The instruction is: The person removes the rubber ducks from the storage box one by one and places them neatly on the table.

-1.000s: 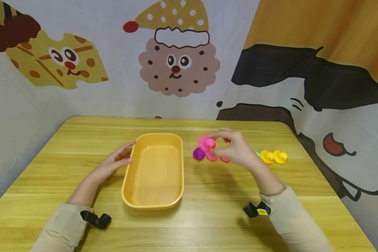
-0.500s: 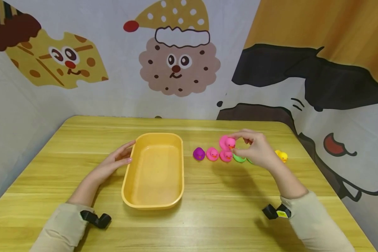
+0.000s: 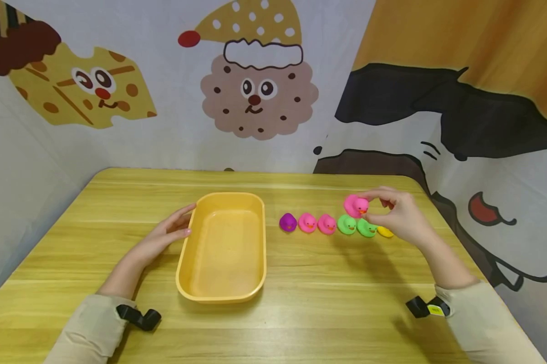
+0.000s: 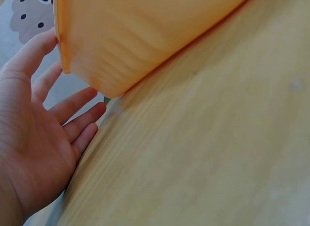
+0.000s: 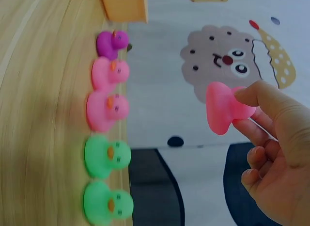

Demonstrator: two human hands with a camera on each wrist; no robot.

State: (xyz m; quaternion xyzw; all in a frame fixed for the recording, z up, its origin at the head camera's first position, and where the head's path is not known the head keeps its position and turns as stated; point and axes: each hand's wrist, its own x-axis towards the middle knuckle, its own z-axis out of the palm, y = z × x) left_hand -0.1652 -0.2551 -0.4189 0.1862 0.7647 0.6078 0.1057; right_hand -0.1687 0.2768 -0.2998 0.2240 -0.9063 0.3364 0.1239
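My right hand (image 3: pixel 403 215) pinches a pink rubber duck (image 3: pixel 356 206) between thumb and fingers, held above the table behind the row of ducks. The right wrist view shows this duck (image 5: pixel 225 108) tilted, away from the tabletop. On the left, my left hand (image 3: pixel 164 235) rests with extended fingers against the left side of a yellow plastic basin (image 3: pixel 263 253). In the left wrist view the fingertips (image 4: pixel 51 39) touch the basin's rim, and the lower fingers are spread beside its wall.
Along the row stand a purple duck (image 3: pixel 288 222), two pink ducks (image 3: pixel 307 223), two green ducks (image 3: pixel 347 224) and a yellow duck (image 3: pixel 385 231), partly hidden by my right hand. The wooden table (image 3: pixel 273 333) ends at a cartoon-printed cloth (image 3: pixel 164 146) behind.
My right hand has carried the pink duck rightward, from above the purple end of the row to above the green ducks. The left hand and the basin have stayed put.
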